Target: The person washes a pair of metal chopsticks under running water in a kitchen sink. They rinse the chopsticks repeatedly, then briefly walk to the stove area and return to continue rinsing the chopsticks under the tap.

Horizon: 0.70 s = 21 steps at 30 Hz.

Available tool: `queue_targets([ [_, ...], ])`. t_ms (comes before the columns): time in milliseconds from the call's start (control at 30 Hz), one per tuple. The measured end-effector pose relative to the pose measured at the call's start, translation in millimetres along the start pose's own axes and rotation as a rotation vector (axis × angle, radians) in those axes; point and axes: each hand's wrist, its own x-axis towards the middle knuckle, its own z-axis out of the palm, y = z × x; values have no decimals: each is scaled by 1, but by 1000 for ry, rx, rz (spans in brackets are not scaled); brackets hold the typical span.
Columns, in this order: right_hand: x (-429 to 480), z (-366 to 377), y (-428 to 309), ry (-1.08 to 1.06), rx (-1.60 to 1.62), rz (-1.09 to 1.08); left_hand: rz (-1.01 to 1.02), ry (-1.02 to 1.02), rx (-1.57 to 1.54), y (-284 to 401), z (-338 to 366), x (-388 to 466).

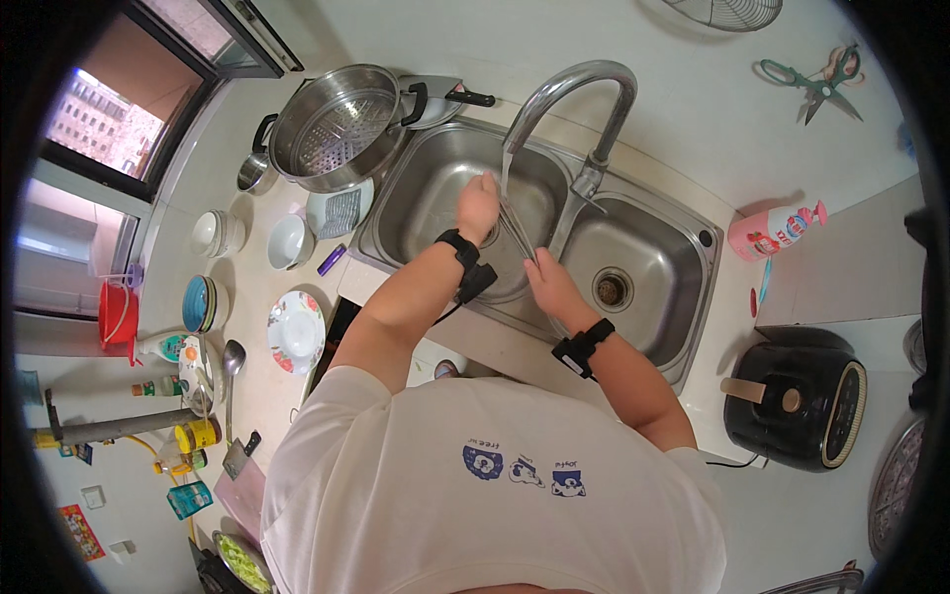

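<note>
My right hand (553, 286) grips the lower end of a bundle of slim sticks, apparently chopsticks (517, 229), slanting over the left basin (415, 185) of a stainless steel double sink. A stream of water (506, 174) runs from the curved chrome faucet (575, 70) towards their upper end. Close beside that end is my left hand (479, 204), its fingers curled. Whether it touches the sticks or holds anything is hidden. The right basin (660, 252) has a drain strainer (612, 288).
Left of the sink stand a steamer pot (338, 130), a cleaver (453, 90), a white bowl (290, 242) and a floral plate (297, 332). To the right are a pink pump bottle (775, 232) and a black air fryer (794, 401). Scissors (824, 85) hang on the wall.
</note>
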Motion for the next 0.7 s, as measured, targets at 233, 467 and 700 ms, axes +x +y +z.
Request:
queue_targets([
  [233, 4, 7, -21, 31, -290, 94, -248, -60, -332, 43, 14, -38],
  [467, 0, -4, -30, 5, -322, 51, -72, -6, -159, -3, 18, 8],
  [700, -9, -4, 6, 78, -125, -42, -142, 52, -256, -20, -29, 30],
])
